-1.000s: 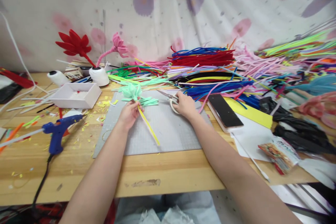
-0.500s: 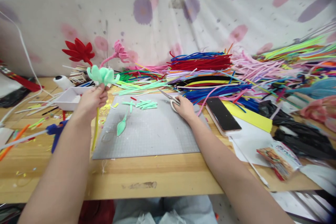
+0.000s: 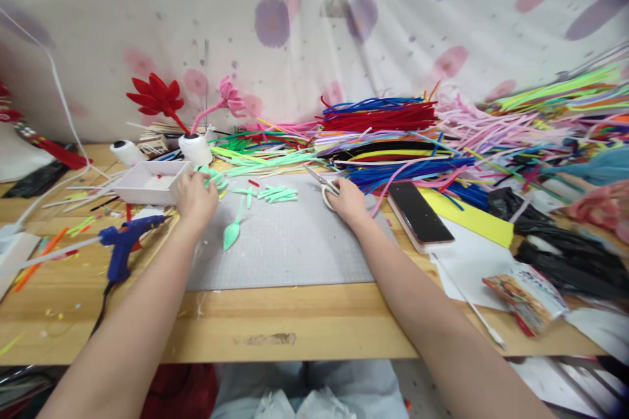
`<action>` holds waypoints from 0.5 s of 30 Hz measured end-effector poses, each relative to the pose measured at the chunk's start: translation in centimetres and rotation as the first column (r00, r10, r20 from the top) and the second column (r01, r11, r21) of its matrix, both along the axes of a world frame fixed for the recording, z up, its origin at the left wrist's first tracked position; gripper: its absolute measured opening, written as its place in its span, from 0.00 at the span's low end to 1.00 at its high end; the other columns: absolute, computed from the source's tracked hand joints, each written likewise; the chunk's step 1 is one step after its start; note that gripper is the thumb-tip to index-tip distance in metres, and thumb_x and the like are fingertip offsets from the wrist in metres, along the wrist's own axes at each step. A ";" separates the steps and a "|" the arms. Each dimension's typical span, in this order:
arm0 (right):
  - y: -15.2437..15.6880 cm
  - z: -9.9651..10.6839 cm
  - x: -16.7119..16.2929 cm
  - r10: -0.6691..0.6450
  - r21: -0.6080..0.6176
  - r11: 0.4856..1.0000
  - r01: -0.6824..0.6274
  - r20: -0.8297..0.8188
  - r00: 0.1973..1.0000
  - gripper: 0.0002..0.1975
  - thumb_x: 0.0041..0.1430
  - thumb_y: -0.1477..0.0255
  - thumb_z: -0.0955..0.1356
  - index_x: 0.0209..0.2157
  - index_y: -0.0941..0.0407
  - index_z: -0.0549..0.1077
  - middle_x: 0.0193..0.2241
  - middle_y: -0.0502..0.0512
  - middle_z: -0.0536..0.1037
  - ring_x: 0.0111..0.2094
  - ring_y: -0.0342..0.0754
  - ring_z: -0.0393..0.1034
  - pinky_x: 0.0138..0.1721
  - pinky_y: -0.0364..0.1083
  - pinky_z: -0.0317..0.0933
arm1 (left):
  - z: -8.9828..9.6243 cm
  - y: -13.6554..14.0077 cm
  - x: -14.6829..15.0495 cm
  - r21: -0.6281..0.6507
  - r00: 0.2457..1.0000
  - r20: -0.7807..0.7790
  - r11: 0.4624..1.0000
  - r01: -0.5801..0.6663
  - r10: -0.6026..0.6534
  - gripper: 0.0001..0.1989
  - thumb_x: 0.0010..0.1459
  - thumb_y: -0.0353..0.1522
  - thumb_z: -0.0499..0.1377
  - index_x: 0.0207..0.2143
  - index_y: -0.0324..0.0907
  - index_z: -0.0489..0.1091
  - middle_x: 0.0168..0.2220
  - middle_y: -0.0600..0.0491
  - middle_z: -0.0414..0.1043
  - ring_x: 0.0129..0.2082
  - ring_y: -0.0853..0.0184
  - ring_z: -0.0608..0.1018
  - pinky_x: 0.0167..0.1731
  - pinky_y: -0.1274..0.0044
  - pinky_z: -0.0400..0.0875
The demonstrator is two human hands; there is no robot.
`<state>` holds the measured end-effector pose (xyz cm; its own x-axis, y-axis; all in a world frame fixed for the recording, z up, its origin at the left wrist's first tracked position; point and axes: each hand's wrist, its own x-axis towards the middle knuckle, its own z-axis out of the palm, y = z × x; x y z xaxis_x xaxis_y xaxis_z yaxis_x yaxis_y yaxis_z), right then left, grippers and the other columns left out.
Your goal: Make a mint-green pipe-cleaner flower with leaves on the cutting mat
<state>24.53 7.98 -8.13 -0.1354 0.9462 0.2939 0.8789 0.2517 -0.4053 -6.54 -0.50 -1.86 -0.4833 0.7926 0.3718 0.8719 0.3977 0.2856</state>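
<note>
My left hand (image 3: 197, 198) is closed at the upper left of the grey cutting mat (image 3: 295, 242). Mint-green petals of a pipe-cleaner flower (image 3: 215, 177) show past its fingers; the stem is hidden. On the mat's upper right, my right hand (image 3: 350, 200) is closed on the handles of a pair of scissors (image 3: 328, 191), blades pointing up and left. Between the hands lie several short mint-green pipe-cleaner pieces (image 3: 278, 194) and a red scrap (image 3: 253, 182). A mint-green leaf (image 3: 232, 234) on a thin stem rests nearer to me, on the left of the mat.
Left stand a white tray (image 3: 142, 184), a blue glue gun (image 3: 122, 242) and a white spool (image 3: 195, 148). Red (image 3: 156, 97) and pink (image 3: 230, 97) flowers rise behind. Pipe-cleaner bundles (image 3: 378, 116) line the back. A phone (image 3: 420, 216) and a snack packet (image 3: 528, 298) lie right.
My left hand has come down and to the right with the green flower, from above the tray to the mat's edge. My right hand stays on the scissors. The view has shifted slightly.
</note>
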 end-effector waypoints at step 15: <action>0.0 0.1 0.1 -0.111 -0.027 0.993 0.113 0.076 0.991 0.18 0.50 0.63 0.64 0.41 0.57 0.61 0.34 0.60 0.73 0.35 0.53 0.68 0.31 0.45 0.55 | -0.7 0.3 2.3 -0.285 0.956 0.265 0.937 0.204 -0.127 0.08 0.48 0.31 0.54 0.32 0.42 0.68 0.26 0.49 0.73 0.31 0.61 0.74 0.31 0.74 0.64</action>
<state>24.68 7.93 -8.04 -0.0484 0.9651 0.2575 0.9287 0.1384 -0.3441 -4.24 -0.21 -2.52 -0.3795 0.9251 -0.0121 0.8537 0.3552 0.3808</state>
